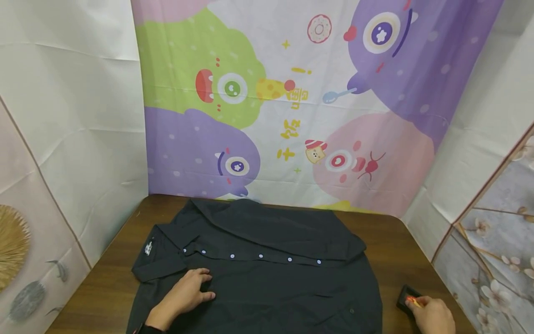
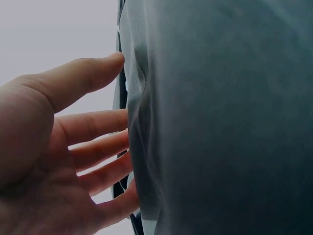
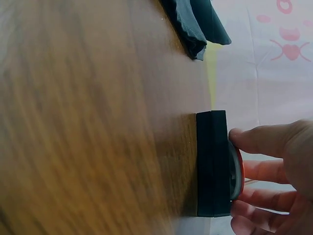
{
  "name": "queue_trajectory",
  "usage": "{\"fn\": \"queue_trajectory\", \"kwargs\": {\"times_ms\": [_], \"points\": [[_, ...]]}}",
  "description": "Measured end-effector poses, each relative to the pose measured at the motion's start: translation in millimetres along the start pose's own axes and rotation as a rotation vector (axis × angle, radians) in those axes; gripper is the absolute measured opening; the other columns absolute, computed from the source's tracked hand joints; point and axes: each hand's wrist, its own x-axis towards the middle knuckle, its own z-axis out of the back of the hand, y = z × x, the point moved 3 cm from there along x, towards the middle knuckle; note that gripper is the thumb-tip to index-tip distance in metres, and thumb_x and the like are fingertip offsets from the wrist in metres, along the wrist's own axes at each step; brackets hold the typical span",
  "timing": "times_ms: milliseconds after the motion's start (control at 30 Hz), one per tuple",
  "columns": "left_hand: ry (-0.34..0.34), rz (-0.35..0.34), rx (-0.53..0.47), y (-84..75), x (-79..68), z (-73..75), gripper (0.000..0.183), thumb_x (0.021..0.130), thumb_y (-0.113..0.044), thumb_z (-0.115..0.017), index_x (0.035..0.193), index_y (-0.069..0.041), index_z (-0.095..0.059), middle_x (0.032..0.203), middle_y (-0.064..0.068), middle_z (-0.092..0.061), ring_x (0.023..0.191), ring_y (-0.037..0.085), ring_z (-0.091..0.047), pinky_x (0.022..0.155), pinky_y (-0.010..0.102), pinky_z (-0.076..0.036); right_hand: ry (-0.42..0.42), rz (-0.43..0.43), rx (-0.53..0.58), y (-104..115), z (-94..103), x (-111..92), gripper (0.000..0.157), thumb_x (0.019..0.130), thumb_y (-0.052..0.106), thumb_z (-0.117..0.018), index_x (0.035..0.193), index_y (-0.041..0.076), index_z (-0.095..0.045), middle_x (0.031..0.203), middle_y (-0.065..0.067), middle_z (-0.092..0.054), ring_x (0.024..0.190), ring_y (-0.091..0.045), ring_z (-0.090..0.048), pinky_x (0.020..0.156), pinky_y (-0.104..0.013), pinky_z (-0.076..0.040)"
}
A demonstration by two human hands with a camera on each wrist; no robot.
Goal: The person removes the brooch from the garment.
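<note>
A black short-sleeved shirt (image 1: 267, 287) with small white buttons lies spread on the wooden table. My left hand (image 1: 183, 293) rests on it below the collar-side corner, fingers relaxed and thumb apart; the left wrist view shows the fingertips against the dark cloth. At the right, a small black box (image 1: 402, 297) stands on the table. The fingertips of my right hand (image 1: 435, 315) pinch a small round red-edged piece (image 3: 239, 171) at the box's top. From above, that piece looks red and yellow; its exact kind is hidden by the fingers.
The wooden table (image 1: 394, 246) has rounded far corners. Behind it hangs a cartoon-printed cloth (image 1: 292, 176). White and patterned sheets (image 1: 496, 260) stand close along both sides, the right one near my right hand.
</note>
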Motion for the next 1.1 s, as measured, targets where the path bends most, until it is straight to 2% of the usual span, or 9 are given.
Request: {"fn": "queue_trajectory", "kwargs": {"times_ms": [267,467,700,1100], "points": [[0.041,0.008,0.006,1.1,1.1,-1.8,0.047,0.076,-0.03,-0.074,0.109,0.001,-0.064,0.125,0.019,-0.055,0.118,0.039,-0.045,0.098,0.058,-0.038,0.028,-0.011,0.006,-2.1,-0.4,-0.7,0.054,0.077,0.042,-0.069,0.098,-0.008,-0.064,0.08,-0.028,-0.061,0.074,-0.048,-0.057,0.067,-0.058,-0.046],[0.044,0.014,0.009,1.9,1.1,-2.1,0.047,0.076,-0.03,-0.074,0.11,0.001,-0.064,0.126,0.019,-0.054,0.119,0.039,-0.045,0.098,0.058,-0.038,-0.016,-0.029,0.038,-1.4,-0.1,-2.3,0.048,0.076,0.036,-0.071,0.097,-0.007,-0.065,0.077,-0.024,-0.06,0.074,-0.048,-0.056,0.065,-0.057,-0.045],[0.026,0.009,0.006,1.4,1.8,-0.7,0.046,0.075,-0.029,-0.074,0.109,0.0,-0.064,0.126,0.018,-0.055,0.118,0.039,-0.045,0.097,0.058,-0.038,-0.034,0.009,0.048,0.2,1.0,-2.4,0.033,0.077,0.021,-0.069,0.095,-0.006,-0.065,0.079,-0.024,-0.06,0.078,-0.049,-0.056,0.068,-0.058,-0.045],[0.04,0.012,0.008,2.2,2.0,-0.8,0.045,0.076,-0.029,-0.074,0.109,0.0,-0.064,0.126,0.019,-0.054,0.119,0.039,-0.044,0.098,0.059,-0.037,-0.08,-0.028,0.067,0.6,-2.0,-6.8,0.029,0.074,0.02,-0.07,0.091,-0.003,-0.067,0.079,-0.024,-0.061,0.08,-0.05,-0.055,0.065,-0.058,-0.045]]}}
